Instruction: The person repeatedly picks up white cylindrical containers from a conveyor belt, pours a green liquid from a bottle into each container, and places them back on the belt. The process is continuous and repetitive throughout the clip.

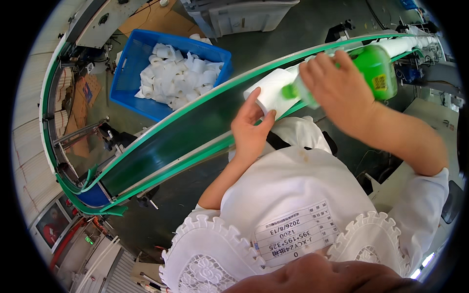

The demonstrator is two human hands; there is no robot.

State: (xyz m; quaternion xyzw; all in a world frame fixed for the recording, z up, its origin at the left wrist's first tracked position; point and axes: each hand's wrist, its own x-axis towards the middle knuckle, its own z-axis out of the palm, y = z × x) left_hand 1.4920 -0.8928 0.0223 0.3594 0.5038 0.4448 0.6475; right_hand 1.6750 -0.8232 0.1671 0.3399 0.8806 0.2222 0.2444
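Note:
A white paper roll (pixel 274 90) lies tilted over the green conveyor belt (pixel 181 139). Around its left end, my left hand (pixel 250 126) is closed, with the thumb on the near side. My right hand (pixel 339 88) grips a clear and green plastic bottle (pixel 372 68). The bottle is tipped sideways, and its green cap (pixel 289 92) points left, against or just in front of the roll; I cannot tell whether they touch. My right fingers wrap over the bottle's middle and hide part of it.
A blue crate (pixel 139 105) full of loose white rolls and paper stands on the floor beyond the belt. Farther back is a grey plastic bin (pixel 249 18). More white rolls (pixel 398 46) lie along the belt at right. Green guide rails (pixel 141 141) edge the belt.

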